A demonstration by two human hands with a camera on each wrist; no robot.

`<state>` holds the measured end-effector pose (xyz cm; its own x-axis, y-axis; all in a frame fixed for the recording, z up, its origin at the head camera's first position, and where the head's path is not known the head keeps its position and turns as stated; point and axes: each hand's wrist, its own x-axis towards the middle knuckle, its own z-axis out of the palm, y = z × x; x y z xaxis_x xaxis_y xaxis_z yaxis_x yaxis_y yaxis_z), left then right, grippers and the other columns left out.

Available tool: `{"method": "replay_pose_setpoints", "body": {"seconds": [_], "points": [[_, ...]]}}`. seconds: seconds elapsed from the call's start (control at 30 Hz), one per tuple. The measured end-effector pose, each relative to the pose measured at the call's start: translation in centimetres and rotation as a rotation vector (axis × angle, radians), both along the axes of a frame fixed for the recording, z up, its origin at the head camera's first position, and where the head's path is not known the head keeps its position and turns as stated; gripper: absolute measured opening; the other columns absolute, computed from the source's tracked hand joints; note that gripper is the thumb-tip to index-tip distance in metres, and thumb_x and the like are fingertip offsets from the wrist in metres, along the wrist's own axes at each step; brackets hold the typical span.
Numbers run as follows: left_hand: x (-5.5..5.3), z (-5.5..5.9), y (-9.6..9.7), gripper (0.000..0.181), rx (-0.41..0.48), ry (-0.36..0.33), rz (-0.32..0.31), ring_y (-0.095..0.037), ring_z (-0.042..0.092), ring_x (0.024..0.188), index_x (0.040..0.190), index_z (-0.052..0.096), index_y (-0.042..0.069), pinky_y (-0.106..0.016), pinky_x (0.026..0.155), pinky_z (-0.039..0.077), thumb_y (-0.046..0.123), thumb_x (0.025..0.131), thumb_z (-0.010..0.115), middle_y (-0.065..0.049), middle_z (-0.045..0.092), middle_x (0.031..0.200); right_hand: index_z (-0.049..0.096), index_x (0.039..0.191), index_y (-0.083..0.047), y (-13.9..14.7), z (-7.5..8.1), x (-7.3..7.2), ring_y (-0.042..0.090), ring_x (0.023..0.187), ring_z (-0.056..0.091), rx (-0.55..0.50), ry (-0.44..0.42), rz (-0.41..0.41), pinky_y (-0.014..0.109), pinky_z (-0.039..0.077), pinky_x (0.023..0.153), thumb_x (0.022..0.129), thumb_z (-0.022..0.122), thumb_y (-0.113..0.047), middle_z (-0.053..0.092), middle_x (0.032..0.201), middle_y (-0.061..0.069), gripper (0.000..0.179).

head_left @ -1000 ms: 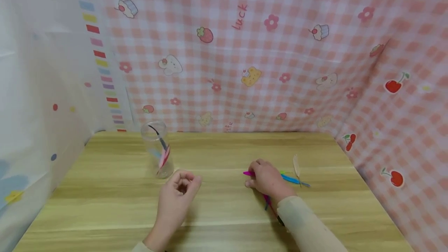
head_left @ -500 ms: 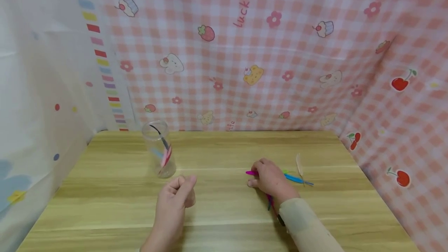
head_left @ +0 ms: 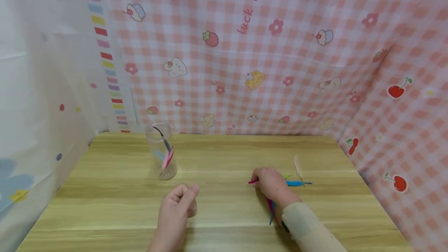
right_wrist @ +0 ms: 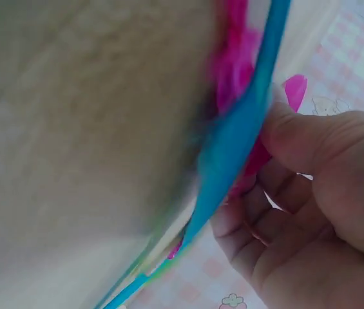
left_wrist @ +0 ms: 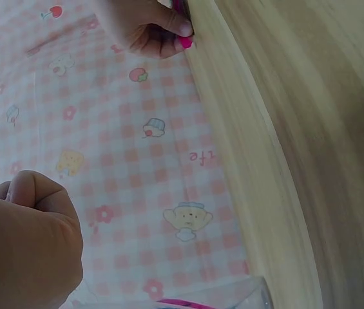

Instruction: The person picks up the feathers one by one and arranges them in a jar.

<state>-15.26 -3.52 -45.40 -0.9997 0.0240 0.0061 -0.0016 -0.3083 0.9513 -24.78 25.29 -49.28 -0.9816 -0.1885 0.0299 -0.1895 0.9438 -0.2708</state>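
My right hand (head_left: 271,184) is low over the table at the right and pinches a magenta feather (right_wrist: 256,158) between thumb and fingers. The feather's tip juts out left of the fingertips in the head view. A blue feather (right_wrist: 230,145) crosses in front of it in the right wrist view, with more magenta plumes close by. My left hand (head_left: 176,211) hovers over the table at the left, fingers curled in and thumb against them, holding nothing. Just beyond it stands a clear jar (head_left: 154,137) with a pink-and-dark feather (head_left: 168,156) leaning inside.
Right of the right hand, another blue feather (head_left: 294,183) lies beside a cream feather (head_left: 297,165) and a yellow-green one (head_left: 287,176). The wooden table (head_left: 217,158) ends at a pink checked cloth (head_left: 224,61) behind and at the right. White cloth (head_left: 31,88) hangs at the left.
My left hand has curled from a loose ring into a fist. The right hand has come slightly toward me with the magenta feather, and more blue shows beneath it.
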Motion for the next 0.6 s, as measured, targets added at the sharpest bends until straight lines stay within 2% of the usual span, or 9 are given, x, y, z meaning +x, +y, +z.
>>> {"method": "replay_pose_setpoints", "body": {"seconds": [0.1, 0.17, 0.23, 0.3, 0.37, 0.47, 0.6], "points": [[0.1, -0.2, -0.6, 0.053, -0.002, -0.012, 0.004, -0.008, 0.033, 0.054, 0.068, 0.032, 0.005, -0.022, 0.055, 0.031, 0.019, 0.106, 0.067, 0.004, 0.035, 0.056, 0.075, 0.083, -0.020, -0.9, 0.8, -0.4, 0.014, 0.083, 0.063, -0.045, 0.027, 0.045, 0.038, 0.058, 0.079, 0.091, 0.085, -0.015, 0.070, 0.085, -0.005, 0.014], [0.1, -0.2, -0.9, 0.054, -0.004, -0.016, 0.001, -0.008, 0.033, 0.053, 0.068, 0.032, 0.004, -0.022, 0.054, 0.030, 0.019, 0.105, 0.068, 0.005, 0.035, 0.055, 0.078, 0.087, -0.020, -2.0, 2.7, -0.8, 0.012, 0.078, 0.060, -0.151, 0.025, 0.041, 0.034, 0.055, 0.072, 0.094, 0.084, -0.020, 0.070, 0.086, -0.005, 0.009], [0.0, -0.3, -1.0, 0.055, -0.015, -0.023, -0.007, -0.008, 0.032, 0.053, 0.068, 0.031, 0.003, -0.022, 0.054, 0.029, 0.020, 0.104, 0.069, 0.005, 0.034, 0.055, 0.080, 0.092, -0.017, -3.5, 5.6, -1.3, 0.011, 0.072, 0.058, -0.317, 0.049, 0.034, 0.029, 0.051, 0.065, 0.098, 0.080, -0.022, 0.072, 0.085, -0.001, 0.008], [-0.2, -0.3, -1.1, 0.054, -0.045, -0.036, -0.029, -0.008, 0.032, 0.053, 0.068, 0.033, 0.003, -0.022, 0.059, 0.034, 0.022, 0.103, 0.071, 0.005, 0.034, 0.054, 0.081, 0.096, -0.016, -5.2, 9.1, -1.8, 0.012, 0.067, 0.055, -0.472, 0.106, 0.038, 0.026, 0.046, 0.059, 0.101, 0.076, -0.026, 0.072, 0.082, 0.000, 0.012], [-0.3, -0.4, -1.0, 0.053, -0.088, -0.054, -0.061, -0.009, 0.032, 0.052, 0.068, 0.037, 0.004, -0.022, 0.064, 0.038, 0.024, 0.102, 0.072, 0.005, 0.033, 0.053, 0.080, 0.097, -0.013, -7.2, 12.3, -2.2, 0.014, 0.062, 0.051, -0.588, 0.174, 0.076, 0.026, 0.042, 0.055, 0.104, 0.073, -0.029, 0.069, 0.074, 0.002, 0.018], [-0.3, -0.6, -1.0, 0.049, -0.138, -0.065, -0.129, -0.008, 0.031, 0.051, 0.070, 0.042, 0.006, -0.021, 0.065, 0.038, 0.027, 0.102, 0.073, 0.006, 0.032, 0.052, 0.077, 0.097, -0.017, -10.4, 16.0, -2.7, 0.016, 0.059, 0.043, -0.648, 0.240, 0.121, 0.027, 0.037, 0.053, 0.106, 0.070, -0.035, 0.061, 0.070, 0.000, 0.021], [-0.1, -1.0, -0.8, 0.051, -0.160, -0.028, -0.200, -0.005, 0.030, 0.048, 0.073, 0.042, -0.001, -0.018, 0.052, 0.029, 0.028, 0.103, 0.072, 0.008, 0.033, 0.051, 0.077, 0.099, -0.021, -14.5, 18.5, -3.6, 0.016, 0.061, 0.045, -0.678, 0.275, 0.137, 0.028, 0.040, 0.057, 0.106, 0.069, -0.039, 0.063, 0.072, -0.003, 0.021]]}}
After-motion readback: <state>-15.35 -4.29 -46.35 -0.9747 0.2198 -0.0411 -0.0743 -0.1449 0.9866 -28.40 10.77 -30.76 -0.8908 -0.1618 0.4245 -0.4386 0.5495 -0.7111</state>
